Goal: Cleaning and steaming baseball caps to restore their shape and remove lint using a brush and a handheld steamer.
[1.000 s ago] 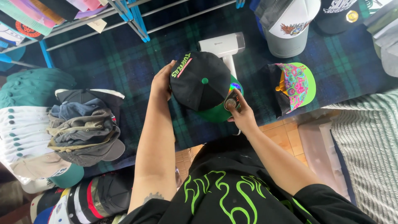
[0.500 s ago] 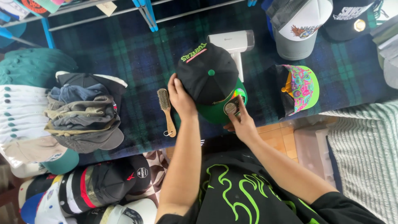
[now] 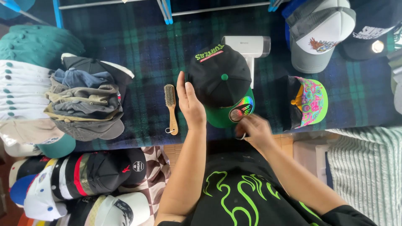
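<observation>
Plaid cloth (image 3: pixel 125 54): left hand (image 3: pixel 190 102) flat against cap (image 3: pixel 220 83).

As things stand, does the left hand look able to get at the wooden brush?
Probably yes. The left hand rests against the black cap, and the wooden brush lies just beside it on the plaid cloth with nothing between them.

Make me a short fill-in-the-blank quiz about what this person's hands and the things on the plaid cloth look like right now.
1. The black cap has a ____ brim.
2. The left hand lies between the cap and a wooden ____.
3. Behind the cap lies a ____ handheld device.
4. The button on top of the cap is ____.

Missing words: green; brush; white; green
</observation>
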